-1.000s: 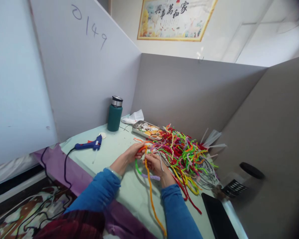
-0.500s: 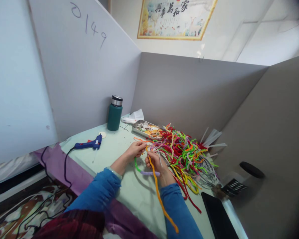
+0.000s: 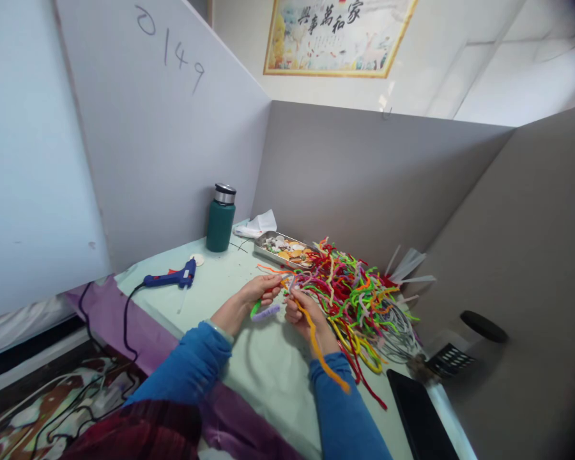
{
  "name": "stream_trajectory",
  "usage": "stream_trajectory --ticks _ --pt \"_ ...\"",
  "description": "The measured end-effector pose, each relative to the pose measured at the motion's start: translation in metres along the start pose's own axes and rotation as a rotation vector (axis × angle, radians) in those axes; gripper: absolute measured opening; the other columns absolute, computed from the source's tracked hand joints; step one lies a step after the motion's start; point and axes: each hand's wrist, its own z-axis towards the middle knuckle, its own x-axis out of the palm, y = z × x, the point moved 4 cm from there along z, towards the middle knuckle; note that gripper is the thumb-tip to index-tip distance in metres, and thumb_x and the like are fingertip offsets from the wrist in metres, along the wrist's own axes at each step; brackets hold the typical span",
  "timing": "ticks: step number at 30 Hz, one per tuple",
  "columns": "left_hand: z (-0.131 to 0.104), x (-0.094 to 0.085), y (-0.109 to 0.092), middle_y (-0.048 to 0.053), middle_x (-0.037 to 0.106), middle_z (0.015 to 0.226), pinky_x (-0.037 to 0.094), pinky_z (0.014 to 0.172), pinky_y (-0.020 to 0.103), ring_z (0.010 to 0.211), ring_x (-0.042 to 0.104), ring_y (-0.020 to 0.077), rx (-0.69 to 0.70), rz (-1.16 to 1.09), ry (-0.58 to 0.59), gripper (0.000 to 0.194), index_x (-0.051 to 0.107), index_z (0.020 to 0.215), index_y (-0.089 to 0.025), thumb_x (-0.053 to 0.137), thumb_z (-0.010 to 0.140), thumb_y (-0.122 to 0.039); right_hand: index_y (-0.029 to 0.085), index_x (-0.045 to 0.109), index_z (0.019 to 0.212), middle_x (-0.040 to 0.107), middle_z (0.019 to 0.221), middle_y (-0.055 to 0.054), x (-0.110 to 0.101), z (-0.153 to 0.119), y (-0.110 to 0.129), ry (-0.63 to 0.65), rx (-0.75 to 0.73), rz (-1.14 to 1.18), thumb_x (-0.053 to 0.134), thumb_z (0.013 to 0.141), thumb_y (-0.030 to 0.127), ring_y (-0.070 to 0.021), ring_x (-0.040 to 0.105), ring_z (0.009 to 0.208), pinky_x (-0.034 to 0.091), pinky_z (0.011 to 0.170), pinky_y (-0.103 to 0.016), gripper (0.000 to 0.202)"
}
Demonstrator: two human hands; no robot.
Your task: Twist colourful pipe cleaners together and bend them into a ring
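Over the middle of the table, my left hand is closed with its fingertips pinched on a pipe cleaner piece. From under it curls a green and purple pipe cleaner. My right hand, close beside it, is pinched on an orange pipe cleaner, whose long tail hangs down over the right wrist. The fingertips of both hands nearly meet at the orange pipe cleaner's upper end; how the strands join there is too small to tell. Just beyond the hands lies a heap of coloured pipe cleaners.
Behind the hands sits a metal tray of small pieces. A green bottle and a blue glue gun with a cord stand left. At right are a black flat object and a clear container with a dark lid. Grey partitions enclose the table.
The orange tail has swung up and to the right. The green and purple piece has shifted left, closer under my left hand. My hands have moved slightly apart.
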Motion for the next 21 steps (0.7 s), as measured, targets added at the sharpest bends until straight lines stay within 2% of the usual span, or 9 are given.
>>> stream_trajectory --ticks 4,7,12,15,18,21 --pt "-0.002 0.002 0.0 -0.008 0.041 0.05 0.015 0.032 0.014 0.033 0.02 -0.0006 -0.044 -0.006 0.074 0.034 0.046 0.078 -0.015 0.067 0.072 -0.041 0.018 0.045 0.062 0.033 0.043 0.01 -0.003 0.0 0.002 0.086 -0.003 0.05 0.062 0.075 0.035 -0.0026 0.021 0.034 0.019 0.035 -0.016 0.027" --pt "-0.004 0.004 0.002 -0.008 0.039 0.049 0.014 0.031 0.015 0.033 0.019 0.0 -0.081 0.002 0.151 0.031 0.047 0.079 -0.015 0.065 0.074 -0.04 0.019 0.04 0.057 0.026 0.042 0.011 -0.002 -0.001 0.004 0.124 -0.017 0.092 0.059 0.075 0.031 -0.0029 0.015 0.034 0.017 0.035 -0.017 0.029" --pt "-0.01 0.011 0.005 -0.008 0.034 0.044 0.014 0.029 0.014 0.032 0.018 0.0016 -0.188 0.052 0.288 0.024 0.049 0.075 -0.015 0.062 0.076 -0.035 0.02 0.041 0.056 0.022 0.041 0.011 -0.001 -0.006 0.008 0.11 -0.04 0.086 0.058 0.076 0.031 -0.0035 0.011 0.034 0.015 0.035 -0.018 0.029" --pt "-0.009 0.009 0.003 -0.008 0.036 0.046 0.016 0.029 0.012 0.032 0.018 0.0008 -0.16 -0.024 0.213 0.024 0.048 0.074 -0.014 0.061 0.078 -0.035 0.019 0.048 0.062 0.03 0.044 0.01 -0.003 -0.005 0.009 0.061 -0.101 0.079 0.06 0.076 0.032 -0.0039 0.017 0.034 0.02 0.036 -0.018 0.022" --pt "-0.003 0.001 0.001 -0.008 0.039 0.052 0.017 0.029 0.01 0.033 0.019 -0.001 -0.103 -0.135 0.072 0.024 0.046 0.074 -0.014 0.061 0.078 -0.033 0.019 0.057 0.076 0.049 0.056 0.006 -0.006 -0.003 0.009 0.001 -0.162 0.087 0.067 0.071 0.028 -0.0038 0.03 0.038 0.024 0.037 -0.017 0.014" --pt "0.003 -0.004 0.003 -0.007 0.041 0.054 0.019 0.03 0.01 0.033 0.02 -0.0013 -0.092 -0.17 0.017 0.022 0.046 0.074 -0.014 0.059 0.079 -0.031 0.022 0.059 0.092 0.061 0.075 0.002 -0.005 -0.001 0.009 -0.055 -0.201 0.05 0.072 0.066 0.025 -0.005 0.046 0.049 0.029 0.038 -0.016 0.029"
